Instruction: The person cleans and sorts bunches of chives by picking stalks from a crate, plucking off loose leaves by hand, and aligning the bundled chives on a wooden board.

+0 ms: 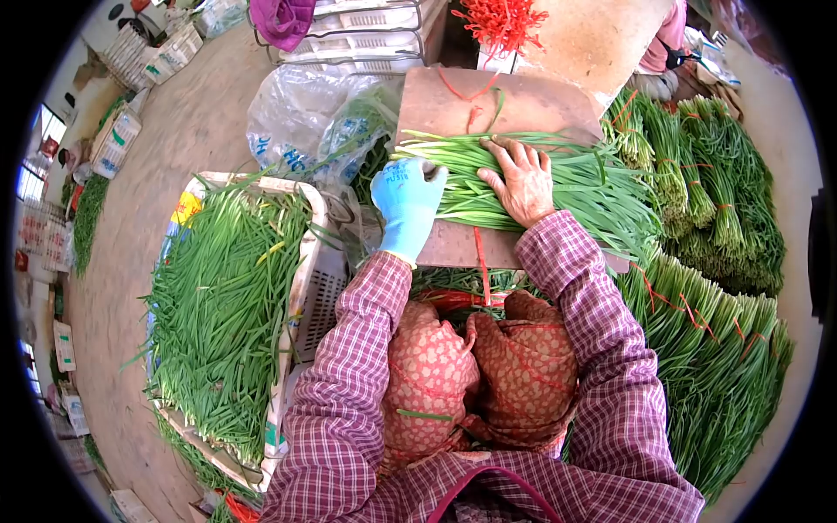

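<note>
A bunch of garlic chives (471, 170) lies across a brown board (540, 98) in front of me, pale stem ends to the left and leaf tips to the right. My left hand (406, 202), in a blue glove, is closed at the left part of the bunch, with its fingers curled in on the stems. Bare and flat, my right hand (520, 181) rests on top of the leaves with the fingers somewhat apart. A red tie (482, 261) runs under the bunch and hangs over the board's near edge.
To the left, a white crate (309, 253) is heaped with loose chives (227, 314). Tied chive bundles (715, 375) are stacked on the right. A clear plastic bag (301, 122) and red ties (501, 26) lie beyond. Another person's arm (667, 39) shows at upper right.
</note>
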{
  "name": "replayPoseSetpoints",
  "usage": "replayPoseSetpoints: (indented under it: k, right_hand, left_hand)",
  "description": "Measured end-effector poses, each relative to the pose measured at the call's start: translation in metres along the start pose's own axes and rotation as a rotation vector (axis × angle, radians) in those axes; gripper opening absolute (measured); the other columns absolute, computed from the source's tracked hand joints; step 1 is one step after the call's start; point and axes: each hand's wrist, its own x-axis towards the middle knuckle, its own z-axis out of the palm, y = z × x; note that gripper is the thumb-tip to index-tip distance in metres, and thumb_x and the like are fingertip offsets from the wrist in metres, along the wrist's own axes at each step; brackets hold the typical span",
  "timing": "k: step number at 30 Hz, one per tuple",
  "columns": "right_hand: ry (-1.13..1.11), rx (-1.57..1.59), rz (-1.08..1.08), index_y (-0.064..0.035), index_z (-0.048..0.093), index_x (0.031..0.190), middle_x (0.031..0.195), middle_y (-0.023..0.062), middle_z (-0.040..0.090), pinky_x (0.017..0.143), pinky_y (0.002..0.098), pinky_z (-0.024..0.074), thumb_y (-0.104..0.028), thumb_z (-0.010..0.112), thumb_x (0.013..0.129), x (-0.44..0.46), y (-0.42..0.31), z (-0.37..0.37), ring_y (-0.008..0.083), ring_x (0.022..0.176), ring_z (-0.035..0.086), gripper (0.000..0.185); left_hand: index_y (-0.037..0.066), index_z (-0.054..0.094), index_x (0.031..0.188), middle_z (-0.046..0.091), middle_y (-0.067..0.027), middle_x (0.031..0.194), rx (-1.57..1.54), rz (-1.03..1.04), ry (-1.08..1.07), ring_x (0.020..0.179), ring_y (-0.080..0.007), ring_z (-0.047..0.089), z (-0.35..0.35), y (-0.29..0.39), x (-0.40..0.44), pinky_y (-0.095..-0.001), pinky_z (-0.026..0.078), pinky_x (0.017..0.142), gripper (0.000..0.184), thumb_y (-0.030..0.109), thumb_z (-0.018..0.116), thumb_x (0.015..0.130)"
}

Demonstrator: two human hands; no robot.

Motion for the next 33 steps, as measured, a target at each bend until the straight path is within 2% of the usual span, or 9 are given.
replayPoseSetpoints:
  k: [12,15,21,24,27,29,30,32,33]
  right_hand:
    - [0.012,-0.004,0.009,-0.0205,0.056,0.126,0.119,0.0041,0.056,0.095,0.0443,0.0332,-0.050,0.053,0.088,-0.001,0.000,0.000,0.0241,0.112,0.049,0.048]
    - [0.015,-0.002,0.009,-0.0209,0.056,0.126,0.120,0.0039,0.056,0.096,0.0443,0.0332,-0.050,0.052,0.088,0.000,0.000,0.001,0.0241,0.112,0.049,0.048]
    - [0.022,-0.015,0.008,-0.0218,0.055,0.126,0.121,0.0034,0.056,0.097,0.0442,0.0330,-0.051,0.052,0.088,0.000,0.000,0.003,0.0241,0.112,0.049,0.048]
    - [0.027,-0.018,0.008,-0.0225,0.055,0.126,0.120,0.0029,0.056,0.096,0.0444,0.0331,-0.051,0.052,0.088,0.000,0.001,0.004,0.0240,0.112,0.049,0.048]
    - [0.027,-0.036,0.017,-0.0235,0.055,0.127,0.120,0.0021,0.056,0.096,0.0449,0.0333,-0.052,0.051,0.088,0.000,0.001,0.006,0.0238,0.112,0.049,0.048]
    - [0.002,-0.032,0.026,-0.0238,0.054,0.128,0.121,0.0031,0.056,0.098,0.0449,0.0327,-0.051,0.051,0.089,0.001,0.002,0.006,0.0254,0.112,0.049,0.048]
    - [-0.025,-0.031,0.037,-0.0241,0.052,0.130,0.121,0.0041,0.055,0.100,0.0449,0.0321,-0.049,0.051,0.090,0.001,0.002,0.005,0.0270,0.113,0.049,0.047]
    - [-0.015,-0.039,0.032,-0.0247,0.053,0.130,0.121,0.0045,0.055,0.099,0.0448,0.0325,-0.050,0.051,0.090,0.002,0.002,0.006,0.0272,0.112,0.050,0.047]
    - [-0.019,-0.045,0.035,-0.0248,0.053,0.129,0.120,0.0046,0.056,0.099,0.0448,0.0327,-0.050,0.051,0.090,0.002,0.004,0.007,0.0272,0.111,0.050,0.047]
  left_hand:
    - [0.010,0.070,0.071,0.067,-0.0078,0.068,-0.178,-0.220,0.008,0.060,-0.0246,0.064,-0.033,-0.020,0.018,-0.0346,0.049,0.059,0.018,0.028,0.070,0.071]
    - [0.011,0.072,0.073,0.069,-0.0014,0.068,-0.248,-0.299,0.111,0.060,-0.0140,0.065,-0.061,-0.045,0.024,-0.0270,0.050,0.059,0.011,0.022,0.072,0.073]
    - [0.001,0.069,0.082,0.066,-0.0030,0.072,-0.238,-0.283,0.545,0.064,-0.0098,0.058,-0.181,-0.123,0.025,-0.0250,0.048,0.061,0.015,0.013,0.073,0.074]
    - [0.000,0.066,0.083,0.061,-0.0010,0.077,-0.434,-0.289,0.695,0.073,-0.0091,0.054,-0.266,-0.099,-0.008,-0.0234,0.044,0.068,0.013,0.013,0.067,0.082]
    - [-0.003,0.058,0.103,0.060,-0.0160,0.110,-0.664,0.032,0.632,0.107,-0.0257,0.058,-0.332,-0.091,-0.058,-0.0412,0.043,0.099,0.020,0.011,0.053,0.090]
    - [0.002,0.056,0.098,0.060,-0.0149,0.108,-1.174,0.080,0.369,0.108,-0.0268,0.057,-0.376,-0.095,-0.095,-0.0458,0.037,0.104,0.013,0.011,0.055,0.088]
    - [0.004,0.054,0.094,0.061,-0.0113,0.100,-1.329,0.032,0.380,0.090,-0.0219,0.061,-0.382,-0.087,-0.115,-0.0391,0.049,0.089,0.014,0.013,0.060,0.086]
    - [0.004,0.057,0.107,0.062,-0.0099,0.106,-1.307,-0.043,-0.139,0.095,-0.0186,0.061,-0.389,-0.070,-0.149,-0.0347,0.049,0.088,0.021,0.011,0.057,0.087]
    - [0.003,0.058,0.109,0.063,-0.0086,0.101,-1.186,0.049,-0.233,0.086,-0.0163,0.062,-0.374,-0.057,-0.151,-0.0310,0.051,0.078,0.024,0.011,0.059,0.087]
